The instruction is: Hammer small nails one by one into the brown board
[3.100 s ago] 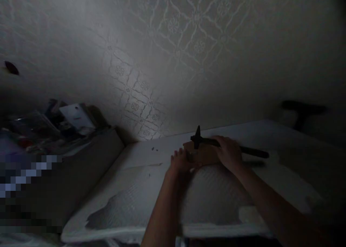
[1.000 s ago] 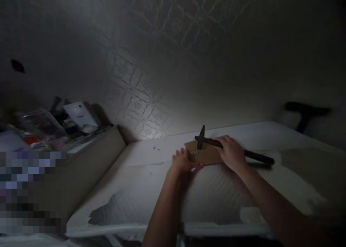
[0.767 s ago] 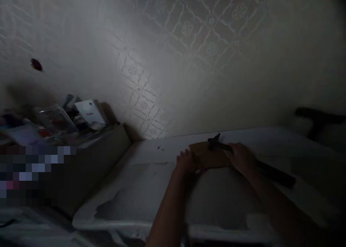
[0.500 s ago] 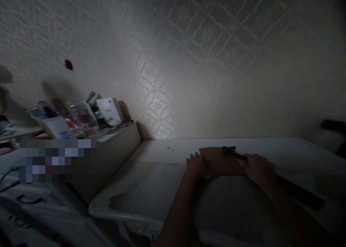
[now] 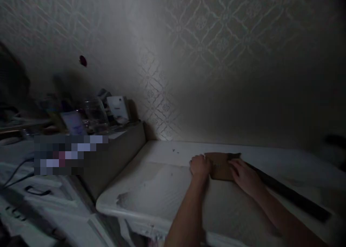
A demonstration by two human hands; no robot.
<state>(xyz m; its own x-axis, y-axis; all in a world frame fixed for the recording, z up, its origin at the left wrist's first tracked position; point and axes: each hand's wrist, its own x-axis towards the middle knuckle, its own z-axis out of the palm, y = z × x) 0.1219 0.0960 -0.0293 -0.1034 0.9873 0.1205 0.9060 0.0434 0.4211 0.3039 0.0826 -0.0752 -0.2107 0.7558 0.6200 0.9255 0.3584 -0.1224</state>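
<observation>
Hands apart: left hand (image 5: 200, 166) on cardboard (image 5: 222, 172) at left edge, right hand (image 5: 245, 176) over right side; can't tell how tightly either grips. Cardboard on white table (image 5: 151, 193). Hammer (image 5: 288, 191) just beyond right hand. Looks mid-work; pale specks (image 5: 217, 165) on cardboard too blurred to show what's done or left. Dark bits (image 5: 175, 151) farther back, then patterned wall (image 5: 201, 23).

So the cardboard piece (image 5: 223, 170) is plain brown, roughly rectangular, lying flat on the white tabletop (image 5: 156, 178), with faint pale specks toward its left, too blurry to ID. The hammer (image 5: 292, 196) is all dark, head over the cardboard's far right corner, long straight handle slanting down to the right.
</observation>
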